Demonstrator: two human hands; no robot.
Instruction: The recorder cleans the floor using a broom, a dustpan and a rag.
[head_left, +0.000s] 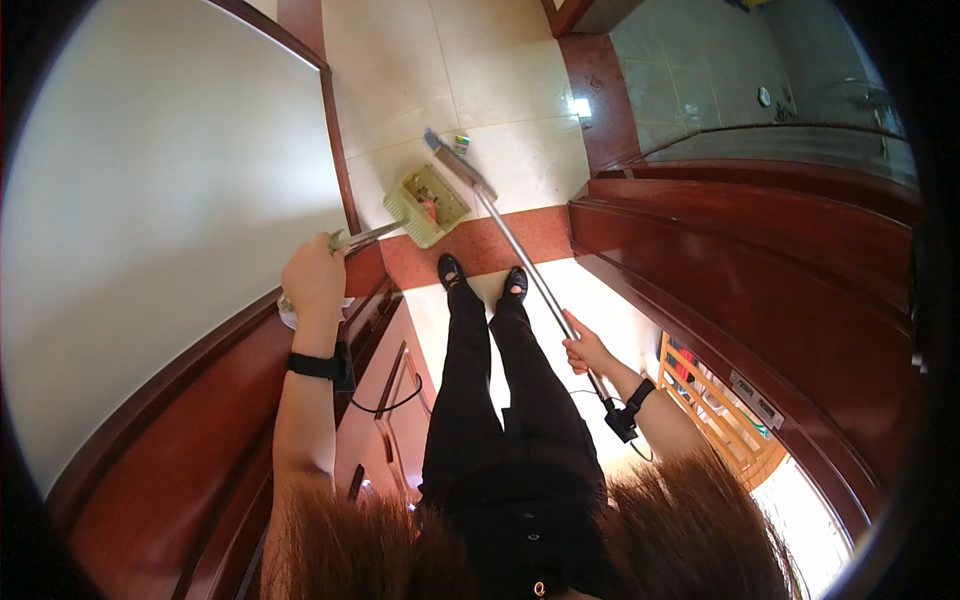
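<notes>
My left hand (315, 277) is closed around the handle of a pale green long-handled dustpan (426, 206). Its pan rests near the floor with bits of debris and a small red-and-white scrap inside. In my right hand (587, 346) is the metal handle of a broom (463, 166), whose narrow head lies on the pale tiles just right of and beyond the dustpan. A small green-and-white packet (461, 145) lies on the floor beside the broom head, on its far side.
A reddish stone threshold (532, 231) crosses the floor before my feet. A dark red wooden door (735, 255) stands at the right, and wood-trimmed wall (187, 375) at the left. Beyond the right door frame is a grey-tiled room (675, 82). A wooden slatted rack (705, 397) is lower right.
</notes>
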